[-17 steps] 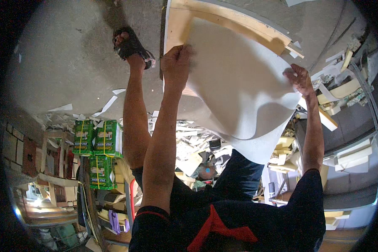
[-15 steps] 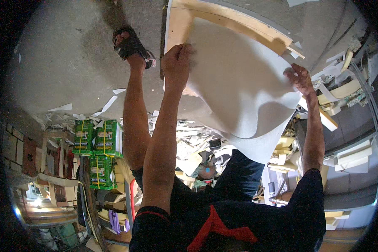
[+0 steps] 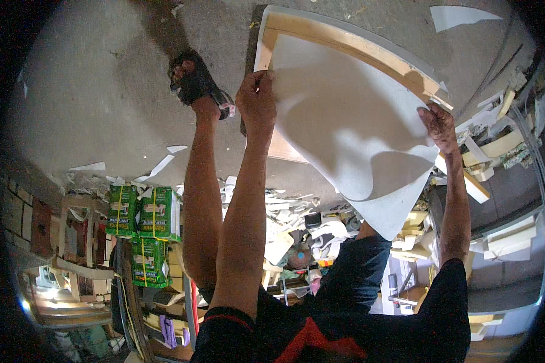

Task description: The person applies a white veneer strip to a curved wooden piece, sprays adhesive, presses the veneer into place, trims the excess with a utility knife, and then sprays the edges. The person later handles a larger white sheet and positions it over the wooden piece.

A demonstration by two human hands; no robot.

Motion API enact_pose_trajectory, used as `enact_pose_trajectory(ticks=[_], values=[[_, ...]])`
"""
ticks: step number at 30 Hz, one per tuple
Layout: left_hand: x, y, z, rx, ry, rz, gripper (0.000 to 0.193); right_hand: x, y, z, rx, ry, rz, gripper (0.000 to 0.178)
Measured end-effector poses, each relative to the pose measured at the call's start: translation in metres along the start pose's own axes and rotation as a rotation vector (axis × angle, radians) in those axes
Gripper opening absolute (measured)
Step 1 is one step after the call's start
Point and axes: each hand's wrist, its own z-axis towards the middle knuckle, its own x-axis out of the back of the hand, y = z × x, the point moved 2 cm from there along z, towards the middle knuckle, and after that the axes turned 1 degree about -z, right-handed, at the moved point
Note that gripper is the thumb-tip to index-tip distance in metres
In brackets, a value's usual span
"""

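Observation:
A limp white sheet (image 3: 345, 115), cloth or thin foam, is spread over a wooden frame (image 3: 339, 39) with a curved far edge and a pale rim. My left hand (image 3: 257, 100) is closed in a pinch at the sheet's left edge, beside the frame's left bar. On the other side, my right hand (image 3: 438, 126) grips the sheet's right edge near the frame's right corner, thumb and fingers closed. The sheet's near part sags in folds and hangs down to a point above my right knee. What supports the frame's near side is hidden under the sheet.
Green packs (image 3: 157, 213) tied with yellow straps stand stacked at the left. Foam and board scraps (image 3: 284, 209) are heaped below and at the right. A white offcut (image 3: 463, 18) lies on the concrete floor (image 3: 115, 97). My sandalled left foot (image 3: 192, 78) rests left of the frame.
The view has shifted, so frame, sheet and floor sit lower in the picture. My right hand is closer to the frame's right corner, and the sheet looks tauter. Both hands keep their hold.

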Motion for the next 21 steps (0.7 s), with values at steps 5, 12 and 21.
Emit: enact_pose_trajectory(ticks=[5,12,21], values=[[-0.002,-0.003,0.010,-0.125,0.060,-0.005,0.020,-0.008,-0.003,0.012,-0.022,0.039,-0.095,0.021],[-0.007,-0.016,0.028,-0.231,0.087,0.059,0.021,-0.023,-0.009,0.027,-0.021,0.046,0.105,0.020],[-0.013,-0.005,0.055,-0.238,0.088,-0.013,0.022,-0.021,-0.012,0.052,0.024,0.049,-0.047,0.021]])
